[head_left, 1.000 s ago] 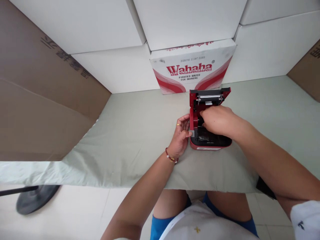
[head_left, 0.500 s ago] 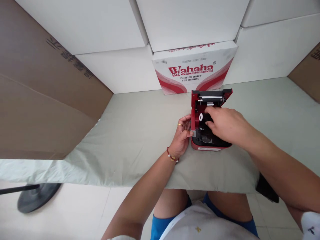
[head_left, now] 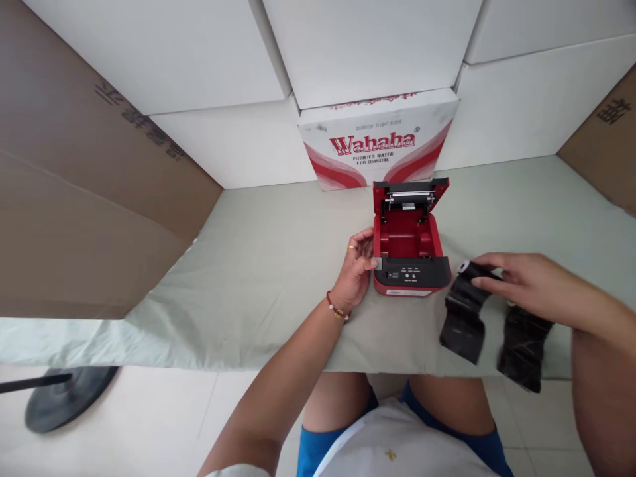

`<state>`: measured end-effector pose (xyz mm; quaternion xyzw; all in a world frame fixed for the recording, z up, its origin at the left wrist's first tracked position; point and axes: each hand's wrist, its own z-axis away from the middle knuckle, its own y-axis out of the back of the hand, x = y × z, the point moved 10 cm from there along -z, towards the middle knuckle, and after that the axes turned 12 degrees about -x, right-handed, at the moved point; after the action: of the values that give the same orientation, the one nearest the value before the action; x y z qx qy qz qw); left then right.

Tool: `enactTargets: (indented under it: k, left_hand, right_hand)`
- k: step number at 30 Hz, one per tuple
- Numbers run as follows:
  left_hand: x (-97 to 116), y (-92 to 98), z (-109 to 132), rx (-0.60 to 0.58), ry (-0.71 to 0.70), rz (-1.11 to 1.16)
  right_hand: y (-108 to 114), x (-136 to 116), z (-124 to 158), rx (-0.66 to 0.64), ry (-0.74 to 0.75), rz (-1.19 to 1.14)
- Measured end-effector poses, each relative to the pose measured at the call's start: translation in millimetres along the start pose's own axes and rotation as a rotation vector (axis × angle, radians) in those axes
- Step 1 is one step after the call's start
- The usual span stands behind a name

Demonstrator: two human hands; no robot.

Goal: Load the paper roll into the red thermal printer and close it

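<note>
A small red and black printer, seemingly a label printer, stands on the cloth with its lid raised and its red inner bay bare. My left hand grips its left side, thumb on the grey tab at the front corner. To the right of the printer, my right hand pinches a roll of black ribbon with a white core; its loose end hangs down towards the cloth. Below that hand is another black strip at the table's front edge; whether the two are joined I cannot tell.
Behind the printer stands a white and red Wahaha water carton against stacked white boxes. Brown cardboard boxes flank the table at left and right. Green cloth covers the tabletop. A black round base is on the floor.
My right hand has come out of the printer and moved right with the ribbon roll. The printer's bay and front panel are now uncovered. My left hand keeps its place on the printer.
</note>
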<state>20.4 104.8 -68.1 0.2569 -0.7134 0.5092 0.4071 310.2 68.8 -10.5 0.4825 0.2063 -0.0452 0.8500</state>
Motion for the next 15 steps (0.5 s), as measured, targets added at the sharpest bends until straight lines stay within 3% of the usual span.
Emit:
enactTargets:
  k: [2,4,7,10,12,15]
  left_hand:
    - [-0.3,0.1,0.1,-0.003,0.006,-0.006]
    - [-0.6,0.7,0.5,-0.001,0.011,-0.003]
    - [-0.3,2.3,0.9,0.007,0.009,-0.001]
    - [0.9,2.3,0.5,0.002,-0.001,-0.007]
    - [1.1,1.5,0.0,-0.005,-0.002,-0.004]
    - [1.4,1.0,-0.2,-0.003,-0.003,-0.005]
  right_hand:
    - [-13.7,-3.4,-14.8,0.062,-0.040,0.072]
    - [-17.9,-8.2,-9.5,0.172,-0.032,0.085]
    - [-14.5,0.7,28.0,0.301,0.029,-0.014]
    - [-5.3,36.0,75.1,0.451,-0.053,-0.007]
    - [-10.1,54.4,90.5,0.460,-0.065,-0.015]
    - [-22.0,64.5,90.5,0.424,-0.029,-0.088]
